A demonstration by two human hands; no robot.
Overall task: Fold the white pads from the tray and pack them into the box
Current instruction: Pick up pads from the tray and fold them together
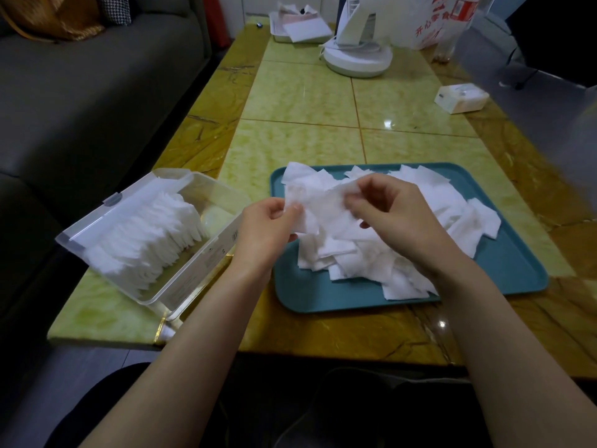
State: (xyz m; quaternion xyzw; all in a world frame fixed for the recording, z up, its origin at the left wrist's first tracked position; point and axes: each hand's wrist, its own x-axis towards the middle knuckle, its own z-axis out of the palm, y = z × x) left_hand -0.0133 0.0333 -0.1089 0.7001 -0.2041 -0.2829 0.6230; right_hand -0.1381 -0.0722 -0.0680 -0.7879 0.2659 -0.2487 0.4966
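Note:
A teal tray (504, 270) lies on the table at the right, heaped with several loose white pads (361, 257). Above its left part I hold one white pad (318, 206) stretched between both hands. My left hand (266, 226) pinches its left edge and my right hand (392, 210) pinches its right edge. To the left stands a clear plastic box (206, 253), lid open, with a row of folded white pads (151, 234) standing on edge inside it.
A yellow-green marble table (323, 130) runs away from me. At its far end stand a white fan base (357, 54), a white tray with papers (300, 27) and a plastic bag (442, 21). A small white packet (460, 98) lies at right. A grey sofa (97, 92) borders the left.

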